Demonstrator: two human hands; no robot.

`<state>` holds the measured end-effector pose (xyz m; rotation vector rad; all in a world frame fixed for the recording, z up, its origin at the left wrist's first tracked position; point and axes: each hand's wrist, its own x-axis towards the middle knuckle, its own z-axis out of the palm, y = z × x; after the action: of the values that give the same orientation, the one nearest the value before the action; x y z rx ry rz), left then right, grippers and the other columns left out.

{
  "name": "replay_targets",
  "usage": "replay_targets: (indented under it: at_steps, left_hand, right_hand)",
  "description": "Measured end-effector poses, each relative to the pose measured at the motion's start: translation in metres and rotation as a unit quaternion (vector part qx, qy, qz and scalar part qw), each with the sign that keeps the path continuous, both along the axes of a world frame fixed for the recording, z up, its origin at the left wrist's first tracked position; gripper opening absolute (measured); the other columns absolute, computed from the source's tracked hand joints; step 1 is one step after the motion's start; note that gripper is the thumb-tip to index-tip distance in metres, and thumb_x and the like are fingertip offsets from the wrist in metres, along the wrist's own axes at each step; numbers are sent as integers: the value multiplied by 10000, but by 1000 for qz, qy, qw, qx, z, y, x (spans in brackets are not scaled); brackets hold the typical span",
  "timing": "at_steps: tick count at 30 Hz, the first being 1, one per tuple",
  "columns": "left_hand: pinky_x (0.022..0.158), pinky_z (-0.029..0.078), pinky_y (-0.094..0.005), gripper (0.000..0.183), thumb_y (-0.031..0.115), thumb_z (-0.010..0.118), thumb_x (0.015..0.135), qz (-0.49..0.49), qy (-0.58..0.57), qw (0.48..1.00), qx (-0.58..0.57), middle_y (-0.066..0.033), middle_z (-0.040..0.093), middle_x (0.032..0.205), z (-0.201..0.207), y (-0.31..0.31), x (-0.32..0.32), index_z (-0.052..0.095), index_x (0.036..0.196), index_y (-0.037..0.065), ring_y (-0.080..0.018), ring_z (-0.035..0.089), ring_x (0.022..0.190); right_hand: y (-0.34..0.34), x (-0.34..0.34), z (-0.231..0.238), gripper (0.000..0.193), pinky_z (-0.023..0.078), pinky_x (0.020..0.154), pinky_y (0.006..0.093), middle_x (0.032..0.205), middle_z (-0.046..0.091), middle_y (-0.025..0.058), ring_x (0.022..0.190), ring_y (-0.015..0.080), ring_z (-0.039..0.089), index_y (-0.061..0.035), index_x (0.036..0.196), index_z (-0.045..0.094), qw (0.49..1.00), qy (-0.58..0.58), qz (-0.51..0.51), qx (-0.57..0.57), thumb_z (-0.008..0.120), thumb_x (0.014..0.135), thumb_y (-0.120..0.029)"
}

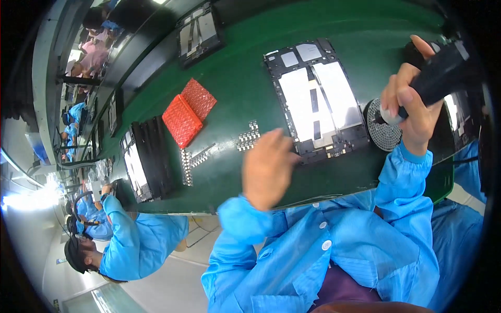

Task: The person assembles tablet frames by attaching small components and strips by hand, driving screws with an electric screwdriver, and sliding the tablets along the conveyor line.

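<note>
An opened tablet [326, 140] lies on the green bench mat in front of me, its two bright silver battery packs and dark circuit parts facing up. My left hand [269, 169] is at the tablet's lower left edge, blurred by motion, so whether it grips anything is unclear. Raised over the bench on the right, my right hand [412, 107] is wrapped round a black electric screwdriver [443, 73]. Below that hand sits a round perforated disc [377, 130], close to the tablet's right side. Strips of small metal parts [247, 137] lie just left of my left hand.
Red bubble-wrap pouches [182, 121] lie left of centre, near more small-part strips [187, 167]. A stack of tablet housings [148, 161] stands farther left. Another opened tablet [198, 34] rests at the back. A co-worker in blue [135, 242] sits along the bench at left.
</note>
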<state>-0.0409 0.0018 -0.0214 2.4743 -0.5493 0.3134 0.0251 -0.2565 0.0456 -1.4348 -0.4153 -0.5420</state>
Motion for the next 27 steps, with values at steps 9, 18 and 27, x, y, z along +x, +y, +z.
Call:
replay_targets:
  at_steps: [9, 18, 27]
  left_hand:
    - [541, 436, -262, 322, 96, 798, 608, 22, 223, 974, 32, -74, 560, 789, 5, 79, 76, 641, 877, 16, -124, 507, 568]
    - [630, 503, -217, 194, -76, 721, 671, 62, 429, 861, -267, -78, 637, 733, 12, 72, 82, 600, 821, -62, -109, 605, 640]
    - [598, 467, -251, 107, -29, 722, 667, 108, 161, 981, 4, -63, 638, 708, 12, 41, 53, 624, 711, -33, -142, 593, 639]
  right_hand:
    - [-10, -4, 0, 703, 416, 436, 241, 562, 479, 25, 440, 109, 496, 98, 1315, 293, 999, 36, -13, -17, 644, 751, -134]
    - [-37, -1, -31, 442, 406, 436, 227, 600, 545, 48, 477, 102, 533, 14, 1131, 454, 996, 81, -22, 39, 673, 748, 36]
    - [-35, 7, -39, 441, 405, 442, 208, 602, 548, 21, 483, 81, 534, 5, 1101, 476, 996, 78, -45, 26, 704, 725, 37]
